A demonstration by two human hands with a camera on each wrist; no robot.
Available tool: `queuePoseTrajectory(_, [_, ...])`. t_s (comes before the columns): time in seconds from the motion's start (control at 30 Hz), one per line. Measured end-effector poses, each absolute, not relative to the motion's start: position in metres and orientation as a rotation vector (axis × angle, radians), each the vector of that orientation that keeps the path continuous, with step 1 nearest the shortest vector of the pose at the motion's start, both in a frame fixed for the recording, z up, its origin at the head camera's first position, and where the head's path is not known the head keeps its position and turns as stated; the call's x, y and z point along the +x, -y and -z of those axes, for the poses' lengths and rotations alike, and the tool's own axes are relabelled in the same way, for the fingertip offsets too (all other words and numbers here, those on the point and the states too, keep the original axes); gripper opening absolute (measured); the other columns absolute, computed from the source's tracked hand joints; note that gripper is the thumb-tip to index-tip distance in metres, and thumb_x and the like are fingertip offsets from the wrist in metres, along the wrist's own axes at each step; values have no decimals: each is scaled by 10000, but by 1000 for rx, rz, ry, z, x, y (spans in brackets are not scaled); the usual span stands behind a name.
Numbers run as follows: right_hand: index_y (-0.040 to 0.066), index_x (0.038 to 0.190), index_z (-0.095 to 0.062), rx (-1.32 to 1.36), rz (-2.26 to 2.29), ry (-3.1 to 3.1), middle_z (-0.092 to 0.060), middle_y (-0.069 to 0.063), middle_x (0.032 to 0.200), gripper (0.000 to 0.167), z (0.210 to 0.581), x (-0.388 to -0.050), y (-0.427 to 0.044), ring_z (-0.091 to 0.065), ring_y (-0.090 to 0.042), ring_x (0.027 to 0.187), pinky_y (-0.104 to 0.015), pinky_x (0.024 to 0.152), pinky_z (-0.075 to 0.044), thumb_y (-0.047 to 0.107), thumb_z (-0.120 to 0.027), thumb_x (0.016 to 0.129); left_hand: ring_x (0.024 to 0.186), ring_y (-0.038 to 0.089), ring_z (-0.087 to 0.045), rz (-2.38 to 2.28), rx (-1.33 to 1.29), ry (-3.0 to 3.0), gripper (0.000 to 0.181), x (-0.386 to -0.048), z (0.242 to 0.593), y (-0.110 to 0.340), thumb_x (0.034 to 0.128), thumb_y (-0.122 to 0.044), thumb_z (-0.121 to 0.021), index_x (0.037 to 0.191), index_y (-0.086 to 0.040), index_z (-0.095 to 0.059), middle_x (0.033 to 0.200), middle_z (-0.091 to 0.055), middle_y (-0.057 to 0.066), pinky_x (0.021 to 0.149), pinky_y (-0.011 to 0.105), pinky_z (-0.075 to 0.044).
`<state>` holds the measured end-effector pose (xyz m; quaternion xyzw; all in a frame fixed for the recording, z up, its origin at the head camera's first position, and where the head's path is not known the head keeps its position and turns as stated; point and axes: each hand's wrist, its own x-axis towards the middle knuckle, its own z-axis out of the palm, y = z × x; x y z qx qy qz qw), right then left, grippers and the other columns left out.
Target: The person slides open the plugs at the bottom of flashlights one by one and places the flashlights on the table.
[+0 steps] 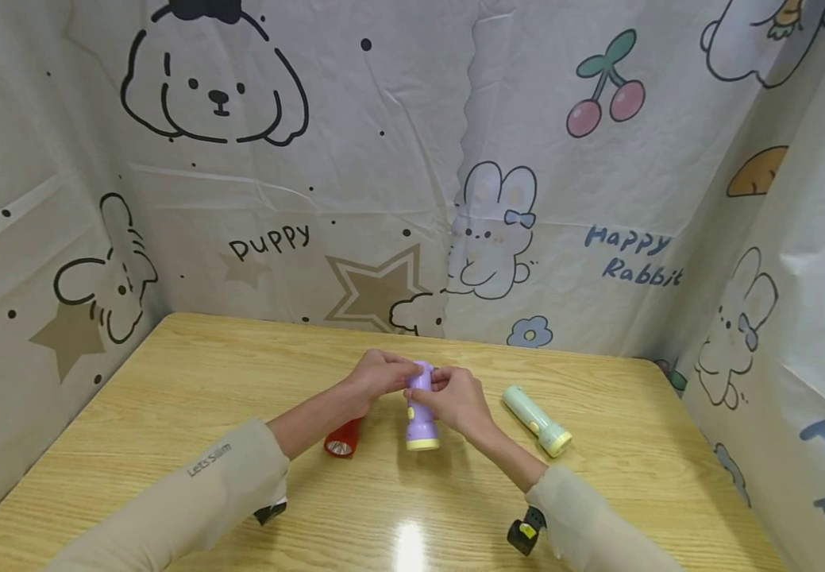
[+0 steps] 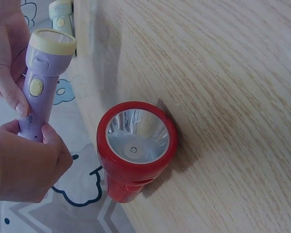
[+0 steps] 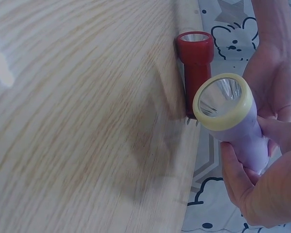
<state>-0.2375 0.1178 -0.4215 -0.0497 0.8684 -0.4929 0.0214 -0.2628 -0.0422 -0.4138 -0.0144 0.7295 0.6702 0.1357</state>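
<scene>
Left grip (image 1: 379,373) and right grip (image 1: 460,401) curl close together.

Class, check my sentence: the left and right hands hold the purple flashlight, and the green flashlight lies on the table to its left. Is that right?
Not quite: the green flashlight lies on the table to the right of the purple flashlight, as the head view shows. The left hand and right hand do hold the purple one.

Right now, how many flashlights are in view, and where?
3. A yellow-rimmed purple flashlight is held by the left hand and right hand; on the wood-grain table, a red flashlight lies to its left and a pale green flashlight to its right.
</scene>
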Motion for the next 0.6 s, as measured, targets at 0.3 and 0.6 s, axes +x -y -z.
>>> queuePoseTrajectory(0.3, [-50, 988, -659, -144, 1517, -2712, -655, -92, 857, 402, 424, -237, -119, -663, -190, 706, -328, 575, -593, 228, -860, 779, 1078, 313, -653, -1906, -43, -2144, 251, -264, 415, 40, 929, -106, -690, 1076, 97, -684, 1183, -647, 193, 934, 345, -529])
queuePoseTrajectory(0.6, [-33, 956, -651, -132, 1524, -2709, -656, -91, 849, 380, 425, -238, -120, -664, -188, 698, -348, 588, -598, 238, -855, 786, 1057, 293, -659, -1880, -50, -2178, 250, -265, 416, 39, 922, -125, -698, 1063, 81, -699, 1166, -658, 175, 917, 340, -537])
